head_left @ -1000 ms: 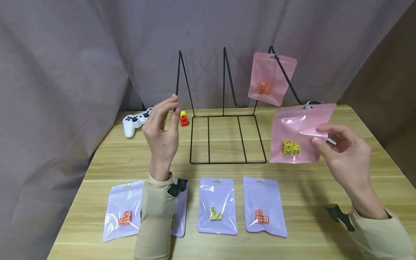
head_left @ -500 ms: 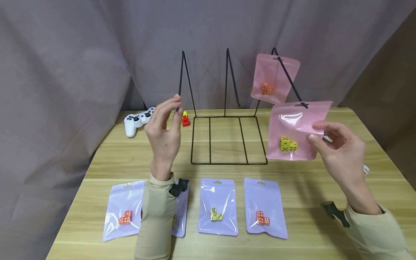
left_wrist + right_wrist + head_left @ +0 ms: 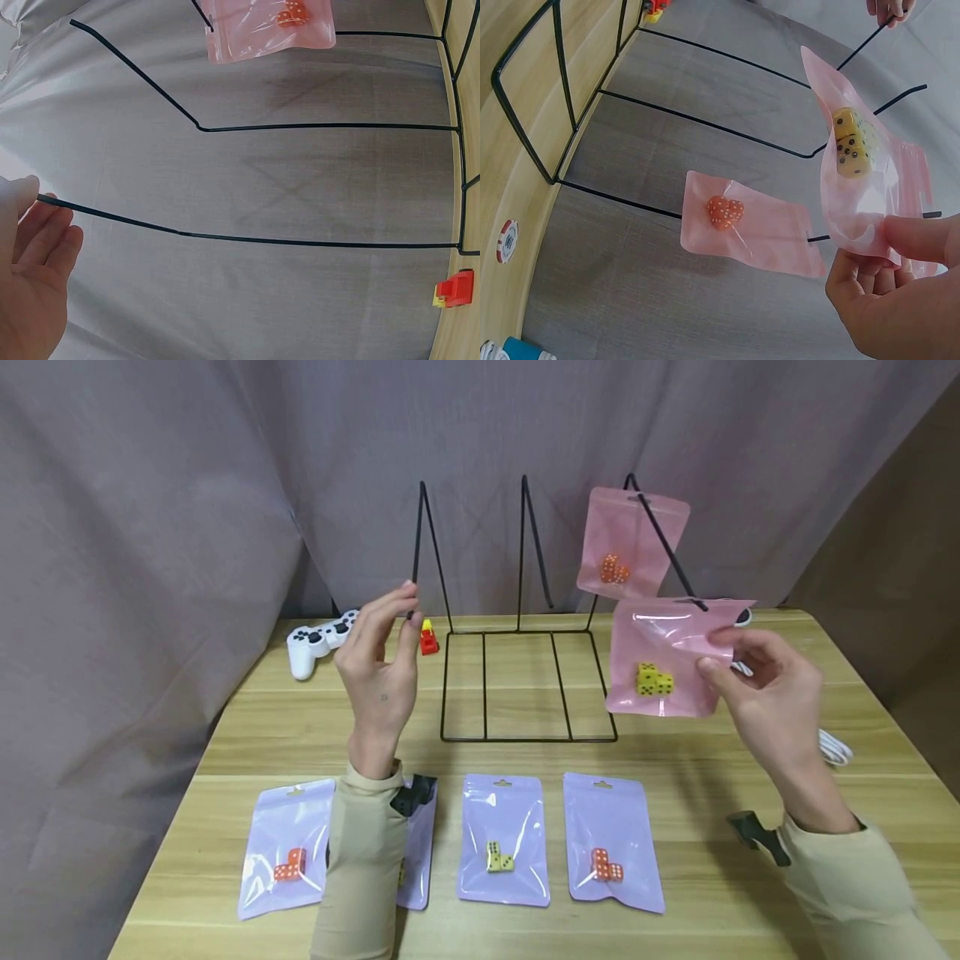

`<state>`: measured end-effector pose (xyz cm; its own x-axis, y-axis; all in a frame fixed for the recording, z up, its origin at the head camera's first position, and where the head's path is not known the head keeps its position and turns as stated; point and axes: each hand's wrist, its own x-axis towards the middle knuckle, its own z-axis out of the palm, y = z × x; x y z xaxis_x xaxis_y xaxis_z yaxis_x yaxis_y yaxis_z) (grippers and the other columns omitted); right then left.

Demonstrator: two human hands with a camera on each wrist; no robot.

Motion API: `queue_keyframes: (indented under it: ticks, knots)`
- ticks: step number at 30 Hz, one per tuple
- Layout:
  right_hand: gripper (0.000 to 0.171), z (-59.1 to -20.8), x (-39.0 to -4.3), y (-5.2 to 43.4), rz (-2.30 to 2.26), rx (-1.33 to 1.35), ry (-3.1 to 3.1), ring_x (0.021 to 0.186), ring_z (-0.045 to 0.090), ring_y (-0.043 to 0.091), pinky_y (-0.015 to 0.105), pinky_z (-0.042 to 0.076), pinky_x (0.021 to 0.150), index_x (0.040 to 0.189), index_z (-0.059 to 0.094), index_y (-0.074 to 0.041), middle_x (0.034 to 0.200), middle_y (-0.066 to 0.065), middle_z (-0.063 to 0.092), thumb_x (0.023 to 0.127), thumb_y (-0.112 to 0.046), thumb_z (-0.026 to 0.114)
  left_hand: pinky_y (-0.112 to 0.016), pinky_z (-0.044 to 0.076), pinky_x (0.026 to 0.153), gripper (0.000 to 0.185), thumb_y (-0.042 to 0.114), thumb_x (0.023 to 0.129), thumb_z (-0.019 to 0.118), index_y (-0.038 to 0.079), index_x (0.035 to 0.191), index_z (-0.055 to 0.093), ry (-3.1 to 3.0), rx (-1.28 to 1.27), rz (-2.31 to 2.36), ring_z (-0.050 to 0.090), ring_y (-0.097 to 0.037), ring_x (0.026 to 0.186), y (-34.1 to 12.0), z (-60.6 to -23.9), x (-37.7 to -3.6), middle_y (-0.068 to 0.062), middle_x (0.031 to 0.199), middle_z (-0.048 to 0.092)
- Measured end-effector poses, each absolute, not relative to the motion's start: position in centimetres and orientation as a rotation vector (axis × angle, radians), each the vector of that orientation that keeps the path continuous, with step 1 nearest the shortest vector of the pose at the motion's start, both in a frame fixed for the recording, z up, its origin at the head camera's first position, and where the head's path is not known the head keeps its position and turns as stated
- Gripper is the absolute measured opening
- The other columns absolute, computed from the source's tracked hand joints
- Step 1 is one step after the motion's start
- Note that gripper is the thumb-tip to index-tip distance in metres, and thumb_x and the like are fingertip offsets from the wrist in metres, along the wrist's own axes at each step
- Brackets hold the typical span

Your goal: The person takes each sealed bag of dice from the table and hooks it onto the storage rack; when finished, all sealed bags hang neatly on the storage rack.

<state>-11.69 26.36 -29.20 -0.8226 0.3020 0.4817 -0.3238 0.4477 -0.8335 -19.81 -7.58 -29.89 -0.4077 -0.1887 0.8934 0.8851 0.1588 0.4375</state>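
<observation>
My left hand [image 3: 381, 672] pinches the front end of the left prong of a black wire display rack [image 3: 528, 740] between thumb and fingers. My right hand [image 3: 776, 718] pinches the right edge of a pink zip bag [image 3: 675, 639] with yellow dice inside. In the right wrist view, the tip of the right prong [image 3: 931, 214] shows past this bag's top, so its hanging hole appears to be on the prong. Farther back on that same prong hangs another pink zip bag [image 3: 626, 531], holding orange dice.
Purple zip bags with dice lie along the table [image 3: 697, 893] front, such as one with yellow dice [image 3: 525, 814]; my left sleeve partly covers one. A white game controller [image 3: 303, 652] and red-yellow toy [image 3: 428, 639] are left of the rack. A white cable [image 3: 834, 748] lies right.
My right hand has carried the pink bag with yellow dice left and slightly up, its top now at the right prong's tip. The left hand keeps its pinch on the left prong.
</observation>
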Motion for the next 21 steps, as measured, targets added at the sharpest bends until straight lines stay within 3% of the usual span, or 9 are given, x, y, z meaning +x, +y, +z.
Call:
queue_keyframes:
  ticks: [13,17,21]
  knots:
    - [0.028,-29.3,-12.2,26.3,1.419,-0.024,-2.117,0.082,0.059,0.013,0.01,0.052,0.073,0.1,0.068,0.002,0.096,0.0,0.067,0.076,0.017,0.068,-0.045,0.049,0.094,0.012,-0.01,0.085,0.063,-0.011,0.096,0.065,-1.489,-0.705,-1.432,0.062,-0.032,0.103,-7.6,-30.0,-19.8,-0.018,0.107,0.066]
    - [0.031,-29.5,-12.5,26.3,1.372,-0.049,-2.154,0.082,0.059,0.013,0.009,0.051,0.069,0.102,0.07,-0.005,0.096,0.001,0.066,0.077,0.014,0.069,-0.045,0.05,0.094,0.012,-0.011,0.084,0.063,-0.011,0.096,0.065,-1.483,-0.705,-1.446,0.062,-0.032,0.104,-7.6,-30.0,-19.7,-0.019,0.107,0.066]
    - [0.03,-29.4,-12.8,26.3,1.364,-0.048,-2.165,0.082,0.058,0.014,0.009,0.051,0.067,0.103,0.069,-0.003,0.098,0.002,0.066,0.078,0.012,0.069,-0.045,0.05,0.094,0.014,-0.015,0.082,0.063,-0.011,0.096,0.065,-1.476,-0.704,-1.449,0.062,-0.032,0.103,-7.6,-30.0,-19.8,-0.018,0.106,0.066]
